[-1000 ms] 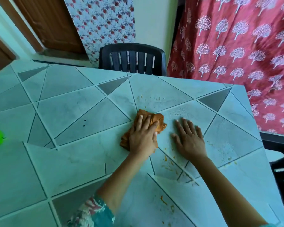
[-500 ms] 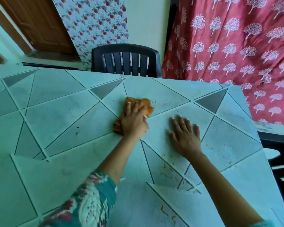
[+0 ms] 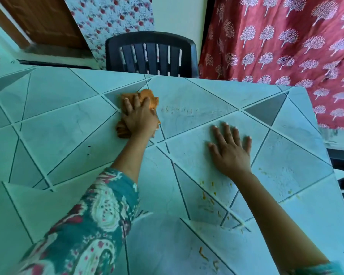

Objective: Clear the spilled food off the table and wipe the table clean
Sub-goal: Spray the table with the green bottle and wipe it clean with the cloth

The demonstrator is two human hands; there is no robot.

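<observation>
The left hand (image 3: 140,118) presses flat on an orange cloth (image 3: 147,97), fingers spread over it, holding it down on the table (image 3: 68,124). The cloth sits toward the far edge, a bit left of the middle, just in front of a black chair (image 3: 151,53). The right hand (image 3: 229,150) lies open and flat on the bare top, holding nothing, well apart from the cloth, toward the right side. The cloth looks soft, light and bunched up, so it will fold and slide easily under the palm. Pressing on its middle with the whole hand seems the best hold, so no corner flaps loose. A faint smear (image 3: 179,111) shows just right of the cloth. Small orange food bits (image 3: 209,199) lie near the right wrist, and more bits (image 3: 204,255) lie close to the near edge. So the job looks only partly done. There is lots of open room on the left side and in the middle for wide strokes. The far edge is close to the cloth, and a push that way could send crumbs off toward the chair. The right edge is near a red curtain (image 3: 286,40), so strokes there may need care.
</observation>
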